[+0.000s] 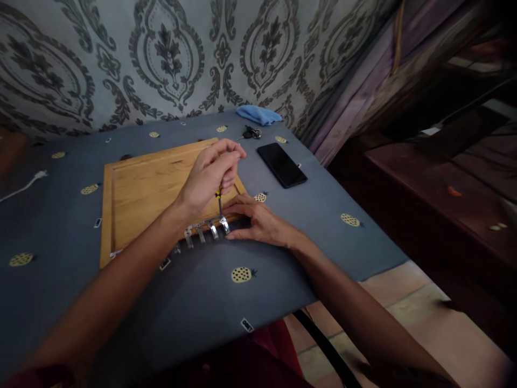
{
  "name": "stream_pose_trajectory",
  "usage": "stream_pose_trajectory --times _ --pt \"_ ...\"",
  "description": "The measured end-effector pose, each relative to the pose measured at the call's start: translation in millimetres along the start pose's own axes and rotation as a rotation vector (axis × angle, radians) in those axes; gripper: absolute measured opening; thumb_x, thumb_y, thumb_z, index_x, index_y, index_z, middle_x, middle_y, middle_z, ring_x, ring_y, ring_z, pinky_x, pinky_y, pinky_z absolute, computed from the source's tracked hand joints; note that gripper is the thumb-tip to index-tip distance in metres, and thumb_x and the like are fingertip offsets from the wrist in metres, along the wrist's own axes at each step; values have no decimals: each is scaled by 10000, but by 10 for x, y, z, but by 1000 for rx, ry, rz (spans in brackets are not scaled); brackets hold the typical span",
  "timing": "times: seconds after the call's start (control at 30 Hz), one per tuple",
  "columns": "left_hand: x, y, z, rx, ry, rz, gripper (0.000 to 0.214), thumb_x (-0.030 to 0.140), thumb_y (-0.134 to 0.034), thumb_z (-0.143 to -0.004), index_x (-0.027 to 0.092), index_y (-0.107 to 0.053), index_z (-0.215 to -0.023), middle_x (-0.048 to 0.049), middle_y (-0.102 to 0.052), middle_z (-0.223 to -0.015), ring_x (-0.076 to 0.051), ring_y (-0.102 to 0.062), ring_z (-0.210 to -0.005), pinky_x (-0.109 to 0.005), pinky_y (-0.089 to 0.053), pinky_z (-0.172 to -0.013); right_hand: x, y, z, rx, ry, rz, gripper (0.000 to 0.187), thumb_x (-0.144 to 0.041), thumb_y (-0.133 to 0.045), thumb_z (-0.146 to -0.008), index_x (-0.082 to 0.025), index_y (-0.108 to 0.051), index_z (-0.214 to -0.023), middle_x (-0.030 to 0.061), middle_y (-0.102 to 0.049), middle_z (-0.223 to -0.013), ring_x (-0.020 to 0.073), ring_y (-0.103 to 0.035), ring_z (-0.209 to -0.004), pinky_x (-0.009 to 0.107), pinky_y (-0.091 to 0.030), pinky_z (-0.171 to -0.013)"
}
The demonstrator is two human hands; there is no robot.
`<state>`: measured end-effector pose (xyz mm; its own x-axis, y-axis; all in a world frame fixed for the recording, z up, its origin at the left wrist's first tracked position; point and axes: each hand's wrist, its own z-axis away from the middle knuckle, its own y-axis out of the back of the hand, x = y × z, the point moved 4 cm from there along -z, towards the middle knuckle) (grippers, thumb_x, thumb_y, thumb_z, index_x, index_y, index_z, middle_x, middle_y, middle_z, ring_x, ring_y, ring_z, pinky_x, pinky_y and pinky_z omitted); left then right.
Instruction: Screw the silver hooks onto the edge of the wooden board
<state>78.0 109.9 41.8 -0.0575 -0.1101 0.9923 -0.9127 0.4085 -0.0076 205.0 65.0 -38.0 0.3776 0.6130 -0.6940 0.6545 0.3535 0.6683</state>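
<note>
The left hand (pixel 210 175) is gripping a small screwdriver (pixel 219 202), fingers clamped around its handle, tip standing on a metal hook rack (pixel 204 230) just below them. The right hand (pixel 258 221) is pressing flat, fingers spread, beside the rack's end on the bench (pixel 202 302).

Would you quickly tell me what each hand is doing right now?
Left hand: closed around a small screwdriver, held upright.
Right hand: fingers flat on the table, touching the row of metal hooks.

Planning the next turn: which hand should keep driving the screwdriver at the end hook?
Left. The left hand already grips the screwdriver upright over the hook rack, while the right hand lies flat, steadying it.
</note>
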Motion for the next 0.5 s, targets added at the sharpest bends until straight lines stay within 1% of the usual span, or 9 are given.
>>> stream_pose_trajectory --times 0.07,0.1,0.13,0.2,0.27,0.33,0.4,0.5 --pt "47 66 13 12 -101 -228 190 304 -461 -962 213 -504 -800 47 -447 -621 -105 -429 -547 -251 -365 -555 -3 3 1 -3 0 -3 440 -396 -817 -853 -162 -688 -1202 112 -664 -1184 253 -604 -1162 439 -495 -1047" --pt "80 104 27 31 -156 -385 257 372 -486 -974 212 -500 -773 30 -485 -657 -120 -469 -608 -266 -385 -608 -4 5 2 -3 -1 -5 440 -398 -816 -853 -162 -688 -1201 111 -662 -1184 251 -605 -1160 438 -497 -1045" --pt "114 141 43 55 -200 -551 318 440 -512 -975 212 -498 -755 17 -516 -687 -134 -487 -656 -280 -386 -647 -4 6 2 -4 0 -7 439 -400 -816 -852 -161 -688 -1198 112 -661 -1185 251 -607 -1158 436 -499 -1043" --pt "172 204 79 95 -224 -831 367 519 -567 -958 213 -512 -764 8 -562 -723 -152 -490 -683 -300 -367 -673 -4 6 1 -5 5 -6 439 -399 -815 -853 -153 -689 -1193 117 -659 -1189 253 -609 -1160 433 -502 -1039" --pt "217 242 113 106 -204 -984 318 490 -643 -930 213 -542 -809 7 -610 -769 -152 -499 -665 -305 -357 -665 -1 4 0 -1 11 -3 448 -397 -817 -850 -140 -689 -1194 123 -657 -1186 257 -611 -1158 433 -506 -1033" --pt "255 250 145 105 -188 -1055 235 390 -712 -897 213 -563 -857 13 -639 -811 -148 -524 -655 -303 -367 -662 6 0 -1 -1 12 -4 454 -398 -817 -850 -135 -689 -1197 124 -654 -1177 259 -614 -1150 433 -510 -1024" --pt "284 239 176 121 -181 -1109 210 308 -753 -861 216 -565 -886 27 -624 -774 -152 -546 -649 -302 -383 -660 11 -1 -1 0 10 -9 444 -399 -816 -851 -149 -692 -1196 119 -650 -1176 257 -615 -1145 434 -514 -1019" --pt "311 192 221 119 -196 -1170 198 265 -741 -861 223 -552 -901 46 -544 -672 -166 -559 -644 -297 -386 -640 17 -3 0 -4 6 -16 426 -399 -814 -854 -180 -692 -1199 109 -649 -1182 258 -613 -1146 443 -516 -1019"
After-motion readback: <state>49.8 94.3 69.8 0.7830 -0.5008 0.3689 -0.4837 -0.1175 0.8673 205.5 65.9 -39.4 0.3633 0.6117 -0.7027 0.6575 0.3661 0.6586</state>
